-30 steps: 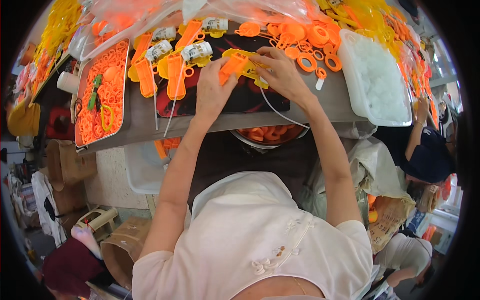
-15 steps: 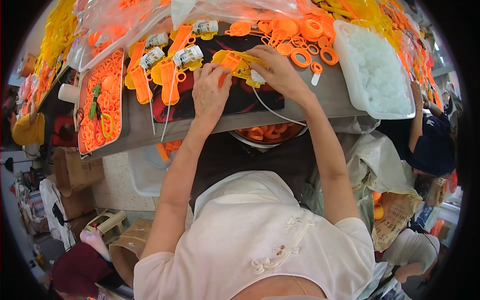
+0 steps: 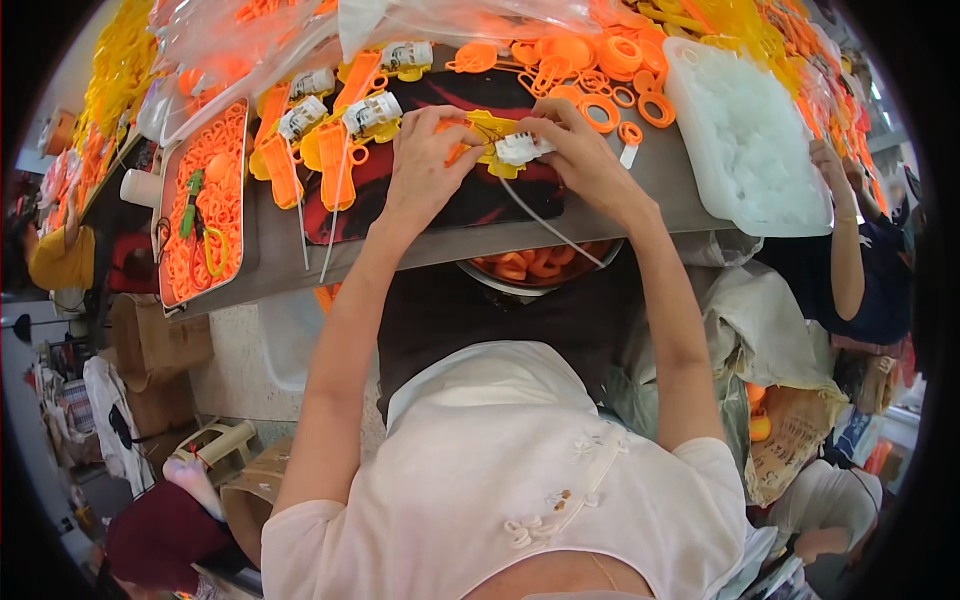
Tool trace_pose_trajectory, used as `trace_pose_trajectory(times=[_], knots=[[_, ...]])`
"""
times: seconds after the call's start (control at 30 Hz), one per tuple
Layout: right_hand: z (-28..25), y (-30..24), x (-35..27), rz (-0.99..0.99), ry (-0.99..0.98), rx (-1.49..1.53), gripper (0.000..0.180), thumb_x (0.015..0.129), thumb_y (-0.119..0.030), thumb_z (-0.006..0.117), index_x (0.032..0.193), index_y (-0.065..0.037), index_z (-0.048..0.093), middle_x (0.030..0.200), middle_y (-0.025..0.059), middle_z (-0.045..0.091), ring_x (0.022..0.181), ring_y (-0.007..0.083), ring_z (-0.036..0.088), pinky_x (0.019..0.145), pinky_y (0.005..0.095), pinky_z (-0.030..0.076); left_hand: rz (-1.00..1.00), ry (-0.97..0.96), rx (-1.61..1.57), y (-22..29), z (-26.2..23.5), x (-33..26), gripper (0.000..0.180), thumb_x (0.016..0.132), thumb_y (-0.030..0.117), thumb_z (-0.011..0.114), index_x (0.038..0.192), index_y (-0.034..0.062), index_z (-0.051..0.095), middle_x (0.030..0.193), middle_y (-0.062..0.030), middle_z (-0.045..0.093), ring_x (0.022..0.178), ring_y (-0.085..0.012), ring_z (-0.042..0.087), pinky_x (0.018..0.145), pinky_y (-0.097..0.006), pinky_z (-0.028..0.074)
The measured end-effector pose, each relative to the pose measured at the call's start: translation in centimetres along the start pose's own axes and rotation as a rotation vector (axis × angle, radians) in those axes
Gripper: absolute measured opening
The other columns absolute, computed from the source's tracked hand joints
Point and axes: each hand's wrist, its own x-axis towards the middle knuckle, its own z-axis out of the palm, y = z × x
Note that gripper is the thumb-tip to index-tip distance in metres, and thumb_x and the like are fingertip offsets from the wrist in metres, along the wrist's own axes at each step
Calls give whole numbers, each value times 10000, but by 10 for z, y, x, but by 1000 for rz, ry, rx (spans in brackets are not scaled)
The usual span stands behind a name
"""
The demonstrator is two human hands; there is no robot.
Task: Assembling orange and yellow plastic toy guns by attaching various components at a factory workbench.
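Observation:
Between my hands is a yellow and orange plastic assembly point(image 3: 490, 128) over a black and red mat point(image 3: 470, 212). My left hand point(image 3: 430, 165) is closed round its orange end, and the fingers partly hide that piece. At the other side my right hand point(image 3: 582, 160) pinches the white cylindrical unit point(image 3: 520, 149) of the same assembly. A thin white strip point(image 3: 545, 222) hangs from it toward the table's front edge. Several similar orange and yellow assemblies point(image 3: 330, 155) with white units lie to the left of my left hand.
An orange-filled tray point(image 3: 247, 150) holds green-handled cutters point(image 3: 191, 200) at the left. Orange rings and discs point(image 3: 600, 112) lie at the back right, beside a white tub point(image 3: 822, 225) of translucent pieces. A bowl point(image 3: 530, 290) of orange parts sits below the table edge. Other people work at both sides.
My right hand has moved right and down, and the white unit now shows between its fingers. My left hand has shifted slightly up, its fingers covering more of the orange piece.

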Motion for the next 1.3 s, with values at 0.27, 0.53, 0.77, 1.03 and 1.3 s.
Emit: trace_pose_trajectory(times=[0.27, 0.53, 0.77, 1.03, 1.3], knots=[[8, -16, 10, 498, 96, 534, 353, 940, -256, 646, 1179, -8, 565, 896, 35, 584, 772, 101, 584, 684, 236, 470, -9, 113, 121, 12, 6, -6, 113, 802, 141, 709, 915, 134, 716, 1154, -41, 570, 1132, -270, 482, 977, -404, 381], [23, -11, 14, 522, 319, 432, 391, 928, -348, 671, 1034, 10, 555, 794, 44, 608, 694, 80, 565, 612, 228, 449, 129, 102, 31, 10, -17, 23, 304, 806, 129, 698, 1101, 74, 653, 1173, -68, 598, 1118, -261, 543, 964, -416, 412], [22, -30, 10, 403, 378, 224, 321, 930, -269, 657, 1055, 13, 570, 938, 115, 645, 836, 193, 611, 771, 306, 490, 255, -136, 167, 20, -9, 45, 507, 783, 149, 732, 1260, 70, 580, 1184, -88, 619, 1088, -268, 590, 923, -364, 471], [50, -31, -5, 176, 415, -125, 138, 791, -122, 738, 927, -137, 723, 1070, 83, 565, 1057, 279, 488, 917, 411, 402, -125, -104, -549, -14, -5, 22, 390, 875, 122, 694, 1220, -2, 560, 1092, -86, 631, 1022, -182, 616, 899, -310, 485], [46, -34, 5, 121, 279, -241, 136, 790, -150, 730, 924, -162, 754, 929, 18, 569, 960, 209, 519, 887, 392, 353, -100, -107, -586, -7, 0, 23, 361, 885, 92, 669, 1215, 0, 556, 1055, -92, 617, 994, -182, 613, 869, -312, 492]])
